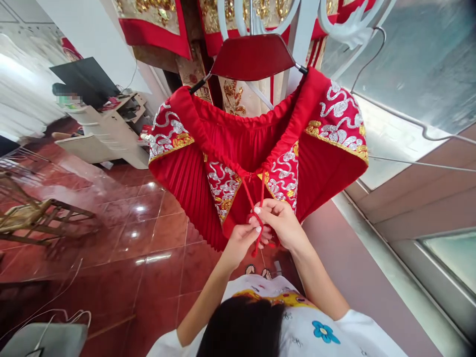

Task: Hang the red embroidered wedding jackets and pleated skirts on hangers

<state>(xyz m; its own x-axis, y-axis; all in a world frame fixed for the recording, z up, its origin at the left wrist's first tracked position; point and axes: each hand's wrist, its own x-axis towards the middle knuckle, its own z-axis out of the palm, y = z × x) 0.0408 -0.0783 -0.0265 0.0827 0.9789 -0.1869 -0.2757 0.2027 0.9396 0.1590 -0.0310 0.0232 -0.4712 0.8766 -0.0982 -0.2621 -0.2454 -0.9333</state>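
Note:
A red pleated skirt with silver and gold embroidery hangs by its gathered waistband from a dark red hanger. Two ends of a red drawstring come down from the front of the waistband and cross between my hands. My left hand pinches the cord low down, thumb against fingers. Just above and to the right, my right hand grips the cord between thumb and forefinger. Both hands sit close together in front of the skirt's opening. How the cord is looped behind my fingers is partly hidden.
More red and gold garments hang behind, on a white scrolled metal rack. An empty wire hanger is at right, near the window. Away to the left are a desk with a monitor, a person, and a wooden chair.

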